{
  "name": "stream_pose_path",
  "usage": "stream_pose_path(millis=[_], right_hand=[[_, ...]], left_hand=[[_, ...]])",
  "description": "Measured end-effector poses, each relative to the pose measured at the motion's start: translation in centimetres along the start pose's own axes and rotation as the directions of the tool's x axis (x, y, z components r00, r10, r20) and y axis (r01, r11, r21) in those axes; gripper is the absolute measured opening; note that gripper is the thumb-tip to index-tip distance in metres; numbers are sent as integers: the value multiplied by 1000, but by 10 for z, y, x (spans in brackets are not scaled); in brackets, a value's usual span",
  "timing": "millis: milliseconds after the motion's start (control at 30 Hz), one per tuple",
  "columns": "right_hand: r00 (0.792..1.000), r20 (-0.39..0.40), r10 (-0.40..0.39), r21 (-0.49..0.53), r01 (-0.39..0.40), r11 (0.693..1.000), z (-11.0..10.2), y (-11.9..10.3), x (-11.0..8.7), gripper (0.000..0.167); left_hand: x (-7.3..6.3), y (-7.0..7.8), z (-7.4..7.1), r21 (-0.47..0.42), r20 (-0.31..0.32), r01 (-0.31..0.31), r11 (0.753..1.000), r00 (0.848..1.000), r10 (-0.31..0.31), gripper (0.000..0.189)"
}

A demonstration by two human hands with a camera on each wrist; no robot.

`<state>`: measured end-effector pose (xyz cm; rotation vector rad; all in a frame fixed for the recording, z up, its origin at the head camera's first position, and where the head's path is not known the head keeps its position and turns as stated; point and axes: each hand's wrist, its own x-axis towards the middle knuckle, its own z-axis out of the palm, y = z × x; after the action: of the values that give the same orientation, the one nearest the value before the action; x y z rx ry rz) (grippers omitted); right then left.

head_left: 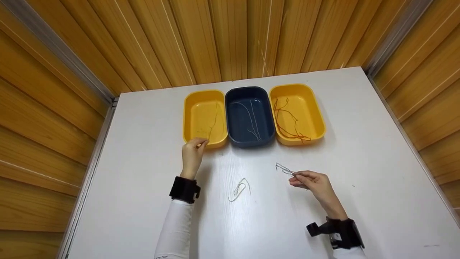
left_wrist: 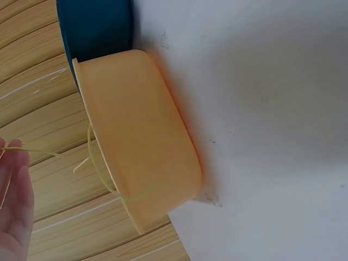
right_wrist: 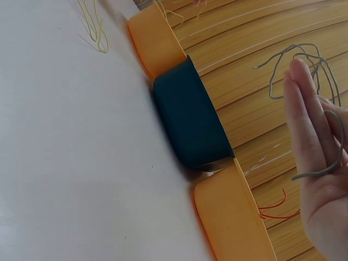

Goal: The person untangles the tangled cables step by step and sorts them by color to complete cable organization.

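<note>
My left hand (head_left: 193, 154) is at the near edge of the left yellow bin (head_left: 185, 118). Its thumb and fingertips pinch a thin yellow string (head_left: 216, 117), which trails into that bin. In the left wrist view some yellow string (left_wrist: 93, 157) hangs over the bin's rim. Above the table, in front of the right yellow bin (head_left: 320, 124), my right hand (head_left: 316, 183) pinches a looped grey string (head_left: 284, 168). The right wrist view shows one grey end (right_wrist: 321, 173) lying across the palm. A loose yellow-green string (head_left: 239, 189) lies on the table between the two hands.
A dark blue bin (head_left: 230, 122) stands between the two yellow ones, with pale strings (head_left: 254, 118) inside. Red-orange strings (head_left: 282, 131) lie in the right bin, and an end pokes over its rim. Wood-patterned panels (head_left: 230, 36) enclose the white table (head_left: 143, 151).
</note>
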<state>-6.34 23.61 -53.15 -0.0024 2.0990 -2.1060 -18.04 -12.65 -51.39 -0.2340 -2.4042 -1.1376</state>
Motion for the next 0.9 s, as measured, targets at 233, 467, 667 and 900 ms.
stream_pose_path(millis=[233,467,667,900], right_hand=[[1000,10,-25,42,25,999,1,1,-1,15],[997,33,-63,85,60,995,2,2,0,15],[999,8,-41,45,40,998,3,0,0,13],[1000,-4,-14,16,14,1000,3,-1,1,22]], left_hand=[[-4,-4,3,23,35,35,999,999,-36,7],[-6,-7,6,26,55,64,998,996,-65,10],[-9,-2,6,40,40,62,997,997,-64,11],[-19,9,6,34,13,12,999,1000,-13,9]])
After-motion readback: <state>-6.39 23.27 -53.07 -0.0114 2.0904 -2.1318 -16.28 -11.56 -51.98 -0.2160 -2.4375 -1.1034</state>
